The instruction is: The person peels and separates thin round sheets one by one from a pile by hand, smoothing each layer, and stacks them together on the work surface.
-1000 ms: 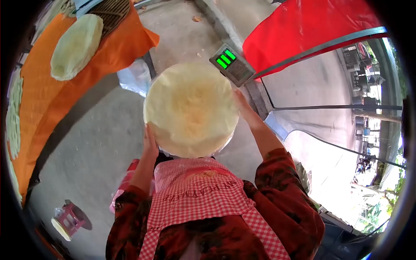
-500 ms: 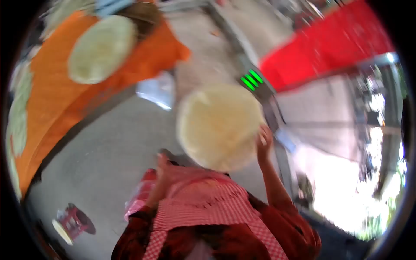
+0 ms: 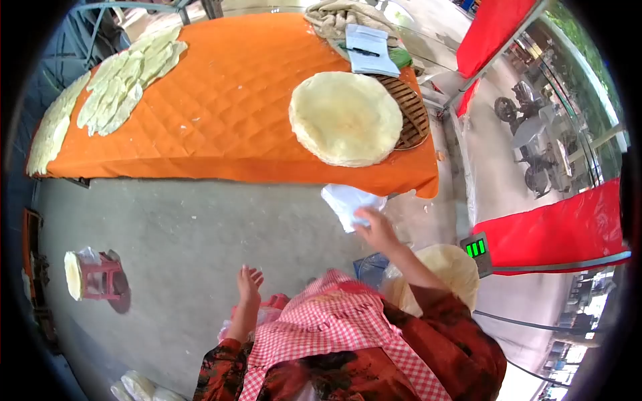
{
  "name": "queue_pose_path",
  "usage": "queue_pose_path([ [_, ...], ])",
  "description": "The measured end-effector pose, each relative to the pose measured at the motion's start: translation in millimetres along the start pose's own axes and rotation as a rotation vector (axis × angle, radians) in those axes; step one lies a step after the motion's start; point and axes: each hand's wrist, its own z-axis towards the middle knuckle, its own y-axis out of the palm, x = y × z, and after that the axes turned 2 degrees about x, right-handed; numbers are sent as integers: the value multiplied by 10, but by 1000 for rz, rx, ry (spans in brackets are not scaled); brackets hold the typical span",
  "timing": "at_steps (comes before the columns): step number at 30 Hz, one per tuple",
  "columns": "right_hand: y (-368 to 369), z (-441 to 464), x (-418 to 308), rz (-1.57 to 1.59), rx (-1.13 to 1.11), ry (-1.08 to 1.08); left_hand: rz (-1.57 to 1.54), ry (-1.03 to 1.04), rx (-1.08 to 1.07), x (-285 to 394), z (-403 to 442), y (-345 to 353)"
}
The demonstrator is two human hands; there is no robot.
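White plastic bag (image 3: 344, 200): right hand (image 3: 378, 231) half-curled at its edge, grip unclear. Left hand (image 3: 249, 283): open, fingers slightly spread.

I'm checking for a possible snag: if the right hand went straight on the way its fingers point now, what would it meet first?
Probably the white plastic hanging by the edge of the orange cloth. The fingertips of the right hand already overlap it in view; whether they touch is unclear.

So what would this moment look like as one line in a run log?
left hand: open, raised | right hand: near white bag | disc stack: on orange cloth | notebook: behind stack
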Motion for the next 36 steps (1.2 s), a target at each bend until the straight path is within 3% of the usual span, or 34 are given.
queue_pose_path([
  [2, 192, 724, -213, -83, 61, -163, -65, 9, -134, 7, 285, -46],
  [5, 589, 1613, -300, 118, -9, -87, -159, -80, -1, 543, 191, 387],
  [7, 819, 2010, -485, 123, -99, -154, -169, -49, -3, 889, 342, 366],
  [9, 1124, 2358, -534, 157, -276, -189, -179, 61, 26, 1265, 603, 123],
  [13, 1832, 3304, -629, 228, -476, -203, -310, 96, 412, 1941, 937, -491],
  [19, 3070, 4429, -1053, 194, -682, -254, -314, 47, 504, 2584, 1128, -659],
  [23, 3785, 5041, -1528, 258, -921, -299, -461, 16, 508, 2778, 1619, -802],
  [25, 4033, 5419, -1909, 198, -1006, -324, -441, 96, 512, 3116, 2016, -1026],
  [28, 4850, 6033, -2158, 355, -1048, -124, -391, 304, 530, 4030, 2718, -1531],
  [30, 5220, 6443, -2604, 434, -1044, 35, -206, 528, 525, 4834, 3431, -2094],
  [33, 5996, 7017, -3160, 567, -911, 338, 167, 815, 682, 6091, 4656, -2903],
  [34, 6278, 7147, -3244, 582, -908, 262, 362, 928, 767, 6530, 4977, -3044],
  [36, 6859, 7321, -3371, 629, -891, 109, 355, 941, 685, 7425, 5261, -3078],
])
